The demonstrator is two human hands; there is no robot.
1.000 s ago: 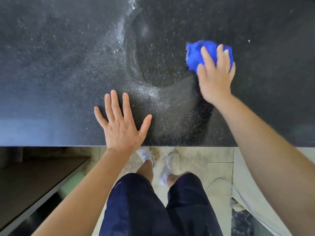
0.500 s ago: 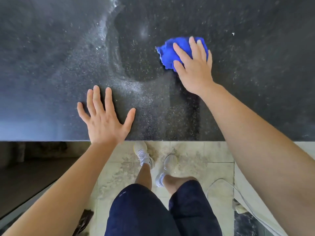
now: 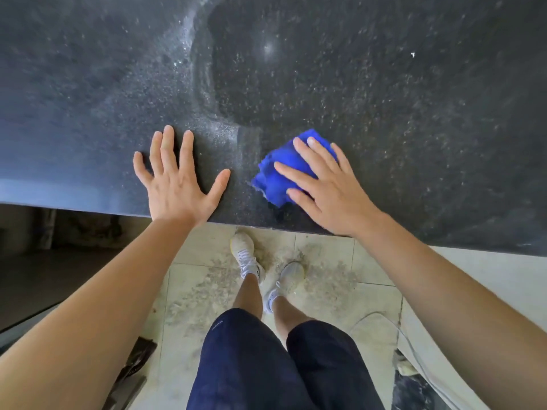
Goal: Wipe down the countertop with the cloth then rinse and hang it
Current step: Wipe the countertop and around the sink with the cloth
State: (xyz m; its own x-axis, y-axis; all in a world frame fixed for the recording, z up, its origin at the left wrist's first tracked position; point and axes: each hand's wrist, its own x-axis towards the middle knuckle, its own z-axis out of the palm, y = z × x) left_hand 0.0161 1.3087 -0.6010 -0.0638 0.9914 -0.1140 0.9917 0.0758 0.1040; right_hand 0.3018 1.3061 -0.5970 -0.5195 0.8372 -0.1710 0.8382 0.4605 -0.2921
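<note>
Left hand [image 3: 177,184]: flat on the countertop [image 3: 414,99], palm down, fingers straight and spread, thumb out toward the right hand. It holds nothing. The heel of the palm sits at the near edge.

Right hand [image 3: 331,190]: also flat and open, fingers straight and fanned. It presses down on the cloth [image 3: 276,177] and grips nothing. The wrist is just over the near edge.

Cloth: bright blue and bunched. It lies on the countertop under the right fingers [image 3: 296,173] and sticks out on their thumb side. It sits between the two hands, closer to the right and just clear of the left thumb, near the counter's front edge.

Countertop: dark speckled stone. Beyond the left hand it carries a pale, dusty film. Beyond the right hand it is darker and glossier. A curved pale ridge [image 3: 201,69] divides the two areas, running away from the gap between the hands. A small white speck [image 3: 412,54] lies far out past the right hand.

Below the hands: the person's dark shorts [image 3: 266,365], bare legs and white shoes [image 3: 245,255] on pale floor tiles [image 3: 189,253] scattered with grit. A thin white cable [image 3: 381,316] loops on the floor under the right forearm.
</note>
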